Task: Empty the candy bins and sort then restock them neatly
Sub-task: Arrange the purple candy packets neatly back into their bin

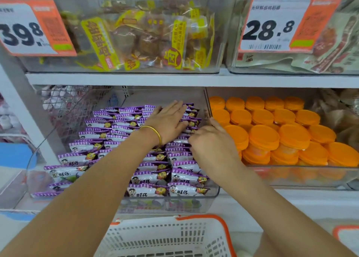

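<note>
A clear plastic bin (212, 194) on the lower shelf holds several rows of purple-and-white candy packets (147, 179), stacked overlapping from front to back. My left hand (168, 123), with a gold bangle at the wrist, lies flat with straight fingers on the packets in the back right rows. My right hand (211, 143) is just to its right, near the bin's right wall, with its fingers curled down into the packets of the rightmost row. Its fingertips are hidden, so what they pinch is not visible.
A neighbouring clear bin (291, 171) to the right is full of orange-lidded cups. The upper shelf carries bins of yellow snack packs (136, 37) with price tags. A white basket with an orange rim (167, 237) stands below in front of me.
</note>
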Tool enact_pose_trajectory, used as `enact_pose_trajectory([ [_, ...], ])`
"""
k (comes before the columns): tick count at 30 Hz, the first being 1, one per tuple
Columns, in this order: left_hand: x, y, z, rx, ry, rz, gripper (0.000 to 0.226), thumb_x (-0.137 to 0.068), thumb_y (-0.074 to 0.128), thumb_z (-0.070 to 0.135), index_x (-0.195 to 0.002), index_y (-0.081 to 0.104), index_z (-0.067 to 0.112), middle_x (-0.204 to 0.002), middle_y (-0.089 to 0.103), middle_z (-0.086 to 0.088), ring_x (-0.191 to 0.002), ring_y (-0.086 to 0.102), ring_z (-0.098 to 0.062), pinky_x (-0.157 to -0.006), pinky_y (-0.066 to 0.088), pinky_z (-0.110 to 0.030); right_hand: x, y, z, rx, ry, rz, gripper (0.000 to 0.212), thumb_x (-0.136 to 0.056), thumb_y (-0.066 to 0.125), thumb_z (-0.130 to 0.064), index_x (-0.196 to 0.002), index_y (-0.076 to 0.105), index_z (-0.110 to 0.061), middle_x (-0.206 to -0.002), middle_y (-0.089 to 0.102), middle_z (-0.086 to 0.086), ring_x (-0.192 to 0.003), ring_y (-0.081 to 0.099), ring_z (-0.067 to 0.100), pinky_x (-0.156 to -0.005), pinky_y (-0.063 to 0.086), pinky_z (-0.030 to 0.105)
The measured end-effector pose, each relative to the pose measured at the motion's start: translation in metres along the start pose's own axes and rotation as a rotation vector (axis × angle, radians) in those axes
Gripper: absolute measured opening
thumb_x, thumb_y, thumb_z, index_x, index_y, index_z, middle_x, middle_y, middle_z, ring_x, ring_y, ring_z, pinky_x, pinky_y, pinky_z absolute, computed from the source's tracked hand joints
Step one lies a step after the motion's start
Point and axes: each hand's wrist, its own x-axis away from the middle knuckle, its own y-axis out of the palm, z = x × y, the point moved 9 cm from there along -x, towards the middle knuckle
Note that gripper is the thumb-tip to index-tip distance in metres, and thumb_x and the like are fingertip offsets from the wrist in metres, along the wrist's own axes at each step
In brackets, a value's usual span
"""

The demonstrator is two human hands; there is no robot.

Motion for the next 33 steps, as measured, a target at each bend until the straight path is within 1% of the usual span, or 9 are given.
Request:
enact_pose_trajectory([
  [3, -0.006, 0.010, -0.005, -0.018, -0.055, -0.028, 0.062, -0.100, 0.017, 0.050, -0.152, 0.006, 0.020, -0.160, 0.003, 0.003, -0.147, 0.000, -0.012, -0.119, 0.001, -0.044, 0.001, 0.000, 0.002, 0.002, 0.013, 0.043, 0.031, -0.028, 0.087, -0.003, -0.047, 0.064, -0.011, -0.047, 0.058, 0.006, -0.052, 0.060, 0.026, -0.086, 0.054, 0.051],
  [5, -0.002, 0.007, -0.007, -0.042, -0.073, 0.030, 0.063, -0.099, 0.019, 0.051, -0.152, 0.009, 0.018, -0.160, 0.011, 0.002, -0.147, 0.005, -0.013, -0.119, 0.003, -0.044, 0.000, 0.001, 0.003, -0.001, 0.028, 0.043, 0.030, -0.029, 0.087, -0.002, -0.047, 0.065, -0.010, -0.047, 0.059, 0.007, -0.052, 0.061, 0.027, -0.086, 0.054, 0.051],
  [7, -0.004, 0.001, -0.004, -0.067, -0.047, 0.068, 0.064, -0.099, 0.021, 0.050, -0.152, 0.007, 0.018, -0.160, 0.005, 0.002, -0.147, 0.001, -0.013, -0.119, 0.002, -0.043, 0.000, 0.002, 0.005, 0.000, 0.041, 0.044, 0.029, -0.030, 0.086, -0.002, -0.046, 0.064, -0.010, -0.047, 0.058, 0.007, -0.052, 0.060, 0.027, -0.087, 0.054, 0.051],
  [9, -0.012, 0.002, 0.001, -0.077, -0.024, 0.028, 0.063, -0.100, 0.019, 0.049, -0.152, 0.002, 0.018, -0.160, -0.003, 0.003, -0.147, -0.005, -0.012, -0.119, -0.001, -0.043, 0.000, 0.002, 0.004, 0.000, 0.036, 0.049, 0.029, -0.030, 0.086, 0.000, -0.046, 0.063, -0.010, -0.046, 0.058, 0.008, -0.052, 0.060, 0.028, -0.088, 0.053, 0.051],
  [14, -0.017, 0.006, -0.003, -0.034, -0.083, -0.025, 0.064, -0.098, 0.015, 0.053, -0.152, 0.006, 0.019, -0.160, 0.007, 0.002, -0.147, 0.007, -0.015, -0.118, 0.001, -0.046, 0.000, 0.002, 0.005, 0.020, 0.038, 0.080, 0.028, -0.033, 0.085, -0.001, -0.044, 0.061, -0.011, -0.045, 0.057, 0.008, -0.052, 0.059, 0.028, -0.088, 0.053, 0.050],
  [19, -0.020, 0.005, -0.005, -0.026, -0.108, -0.002, 0.066, -0.099, 0.017, 0.053, -0.152, 0.001, 0.017, -0.160, -0.009, 0.002, -0.147, -0.001, -0.016, -0.119, 0.002, -0.045, 0.000, 0.005, 0.005, 0.031, 0.031, 0.094, 0.027, -0.035, 0.086, -0.004, -0.045, 0.062, -0.012, -0.046, 0.057, 0.006, -0.054, 0.060, 0.026, -0.091, 0.052, 0.049],
  [24, -0.023, 0.008, -0.004, -0.048, -0.089, -0.015, 0.064, -0.099, 0.016, 0.052, -0.152, 0.002, 0.020, -0.160, 0.005, 0.004, -0.146, 0.005, -0.014, -0.117, 0.008, -0.046, 0.000, 0.006, 0.006, 0.043, 0.027, 0.105, 0.026, -0.036, 0.087, -0.006, -0.046, 0.063, -0.013, -0.048, 0.059, 0.006, -0.055, 0.061, 0.027, -0.092, 0.051, 0.049],
  [28, -0.025, 0.007, -0.001, 0.015, -0.027, -0.053, 0.057, -0.100, 0.017, 0.047, -0.151, -0.002, 0.030, -0.160, 0.000, 0.008, -0.146, -0.001, -0.010, -0.117, 0.001, -0.049, 0.001, 0.004, 0.004, 0.027, 0.018, 0.119, 0.027, -0.037, 0.084, -0.003, -0.045, 0.062, -0.014, -0.046, 0.057, 0.005, -0.053, 0.059, 0.025, -0.093, 0.051, 0.049],
  [33, -0.012, 0.006, 0.005, 0.018, 0.048, 0.002, 0.051, -0.102, 0.018, 0.042, -0.151, 0.013, 0.028, -0.160, -0.003, 0.009, -0.146, -0.007, -0.006, -0.117, -0.008, -0.044, 0.003, 0.003, 0.005, 0.011, 0.018, 0.121, 0.028, -0.036, 0.085, -0.004, -0.045, 0.062, -0.015, -0.046, 0.056, 0.003, -0.053, 0.059, 0.024, -0.094, 0.051, 0.049],
])
